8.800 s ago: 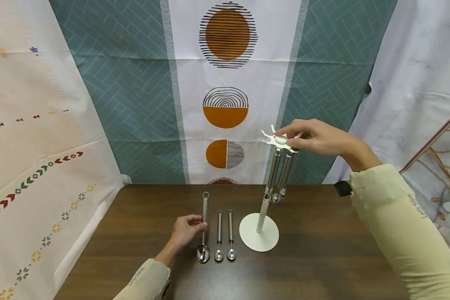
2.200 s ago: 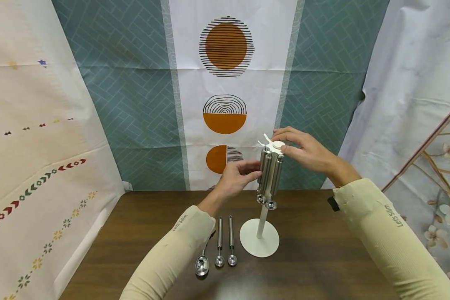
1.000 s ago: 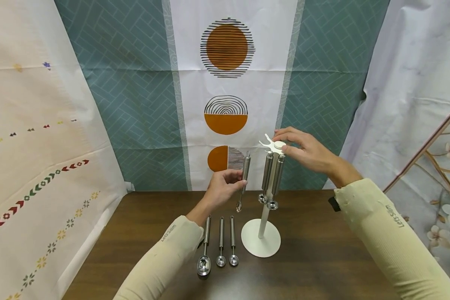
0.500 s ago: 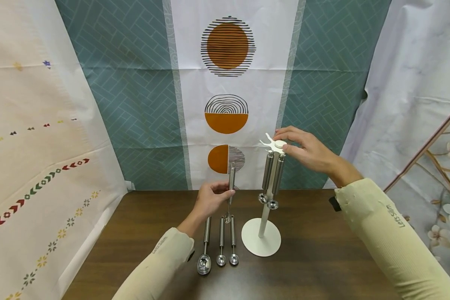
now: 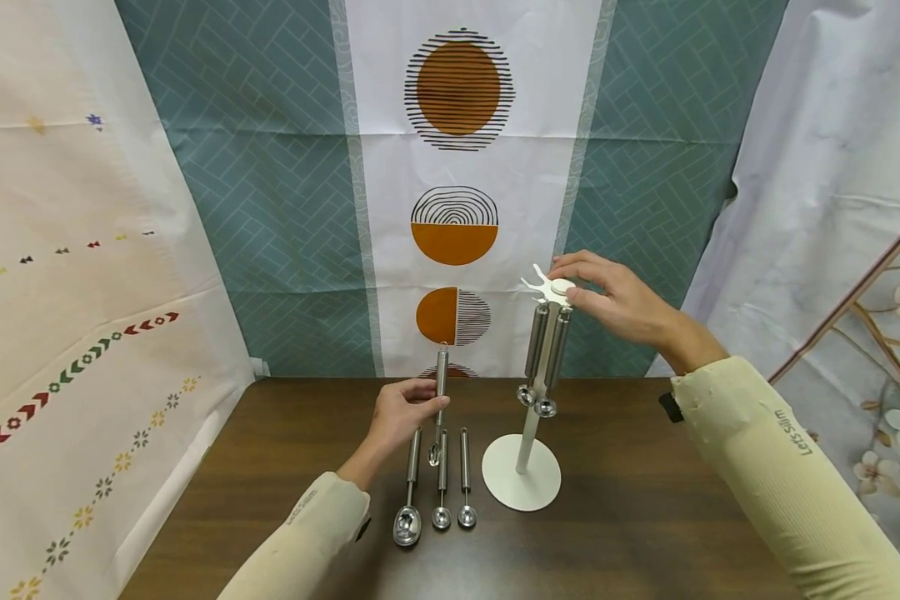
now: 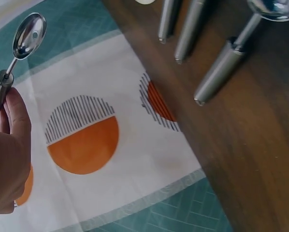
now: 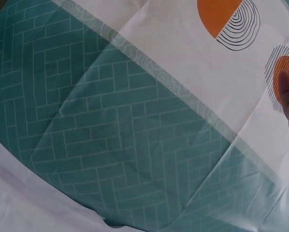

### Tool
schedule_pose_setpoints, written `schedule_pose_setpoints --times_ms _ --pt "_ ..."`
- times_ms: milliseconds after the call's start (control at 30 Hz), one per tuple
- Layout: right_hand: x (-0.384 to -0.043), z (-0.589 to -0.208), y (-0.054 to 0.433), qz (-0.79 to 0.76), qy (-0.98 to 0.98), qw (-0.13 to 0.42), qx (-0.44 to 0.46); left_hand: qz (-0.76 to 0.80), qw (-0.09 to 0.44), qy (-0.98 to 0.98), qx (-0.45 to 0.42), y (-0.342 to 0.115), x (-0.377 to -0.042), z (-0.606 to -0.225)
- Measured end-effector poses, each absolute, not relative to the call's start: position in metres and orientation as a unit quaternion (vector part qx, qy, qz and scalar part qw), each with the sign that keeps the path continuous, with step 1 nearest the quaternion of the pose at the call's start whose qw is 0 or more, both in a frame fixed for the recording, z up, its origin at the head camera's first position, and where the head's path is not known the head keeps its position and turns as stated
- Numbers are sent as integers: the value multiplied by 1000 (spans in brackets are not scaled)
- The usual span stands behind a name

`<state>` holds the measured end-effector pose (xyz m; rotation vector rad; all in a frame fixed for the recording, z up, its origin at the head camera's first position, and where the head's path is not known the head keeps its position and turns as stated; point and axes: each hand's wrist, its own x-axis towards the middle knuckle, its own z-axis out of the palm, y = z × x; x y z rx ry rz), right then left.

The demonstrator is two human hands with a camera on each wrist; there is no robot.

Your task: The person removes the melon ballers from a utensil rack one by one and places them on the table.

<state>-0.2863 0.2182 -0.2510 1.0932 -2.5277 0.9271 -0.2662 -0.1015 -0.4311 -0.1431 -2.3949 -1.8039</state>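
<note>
My left hand (image 5: 402, 412) pinches a small steel melon baller (image 5: 442, 373) by its handle, bowl down, above the table. Its small oval bowl shows in the left wrist view, where the left hand (image 6: 9, 159) is at the edge. A white stand (image 5: 528, 437) with a round base and hooked arms stands to the right. The fingers of my right hand (image 5: 621, 302) grip the round knob (image 5: 562, 287) on its top. Two steel scoops, one with a left handle (image 5: 536, 346) and one with a right handle (image 5: 558, 354), hang from it. Only a finger (image 7: 287, 94) shows in the right wrist view.
On the wooden table (image 5: 615, 500), a larger oval scoop (image 5: 407, 527) and two small round-bowled scoops, the middle one (image 5: 441, 517) and the right one (image 5: 467, 516), lie side by side left of the base. A patterned cloth (image 5: 270, 208) hangs behind the table.
My left hand took the melon baller off the stand, then moved it left and down toward the scoops on the table. My right hand has stayed at the stand's top.
</note>
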Motion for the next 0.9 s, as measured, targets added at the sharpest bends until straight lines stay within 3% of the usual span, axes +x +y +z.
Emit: schedule_pose_setpoints --times_ms 900 --pt "-285 -251 218 330 -855 122 381 -586 69 -807 26 -136 -257 -489"
